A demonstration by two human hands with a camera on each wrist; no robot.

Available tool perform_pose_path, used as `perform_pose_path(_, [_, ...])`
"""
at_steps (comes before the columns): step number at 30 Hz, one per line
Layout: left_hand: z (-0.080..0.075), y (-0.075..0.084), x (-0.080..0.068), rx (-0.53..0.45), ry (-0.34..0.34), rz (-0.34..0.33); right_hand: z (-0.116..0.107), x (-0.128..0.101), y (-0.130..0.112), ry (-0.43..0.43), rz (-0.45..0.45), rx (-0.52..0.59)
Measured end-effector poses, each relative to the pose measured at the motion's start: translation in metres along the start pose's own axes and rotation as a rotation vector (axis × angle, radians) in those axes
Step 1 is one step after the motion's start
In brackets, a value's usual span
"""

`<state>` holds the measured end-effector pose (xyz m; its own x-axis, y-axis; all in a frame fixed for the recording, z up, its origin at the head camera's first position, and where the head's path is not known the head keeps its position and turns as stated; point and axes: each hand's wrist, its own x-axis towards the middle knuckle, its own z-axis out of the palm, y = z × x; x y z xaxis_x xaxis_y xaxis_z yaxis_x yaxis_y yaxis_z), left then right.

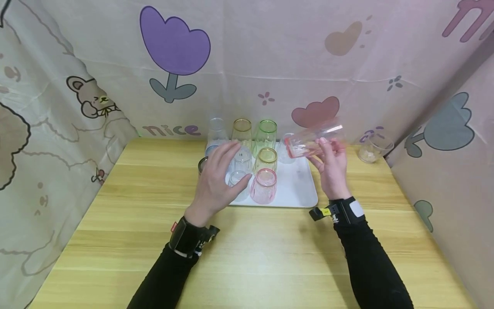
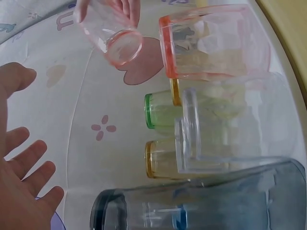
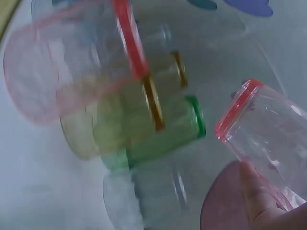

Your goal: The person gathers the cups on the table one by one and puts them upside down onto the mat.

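My right hand [image 1: 333, 169] grips a pink-tinted drinking glass [image 1: 306, 141], tilted nearly sideways in the air above the right end of a white tray [image 1: 297, 189]. Its thick pink end points left, toward the other glasses. My left hand [image 1: 214, 184] hovers over the tray's left side, fingers spread and extended, apart from the glasses in the left wrist view. Standing on the tray are another pink glass [image 1: 264, 189], amber glasses [image 1: 242, 133], a green glass [image 1: 265, 135] and several clear ones. A dark glass [image 2: 201, 201] stands close below the left hand, which partly hides it in the head view.
A clear glass cup [image 1: 374, 149] with something whitish inside stands at the table's back right corner. The wooden table [image 1: 254, 253] extends toward me in front of the tray. Printed curtains [image 1: 247, 56] hang behind and on both sides.
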<state>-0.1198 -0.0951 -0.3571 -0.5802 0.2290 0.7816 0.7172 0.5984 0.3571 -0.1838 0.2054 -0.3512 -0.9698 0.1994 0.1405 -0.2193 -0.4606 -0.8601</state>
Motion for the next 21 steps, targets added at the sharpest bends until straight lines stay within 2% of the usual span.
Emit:
perform_pose_path(7, [0.006,0.004,0.006,-0.026,-0.010,-0.027,0.026,-0.028,0.008,-0.143,0.038,0.077])
perform_pose_path(11, [0.010,0.004,0.007,-0.053,-0.004,-0.017,0.038,-0.043,0.016,-0.217,0.069,0.112])
perform_pose_path(21, [0.017,0.008,0.008,-0.092,-0.002,0.032,0.061,-0.070,0.024,-0.291,0.249,0.037])
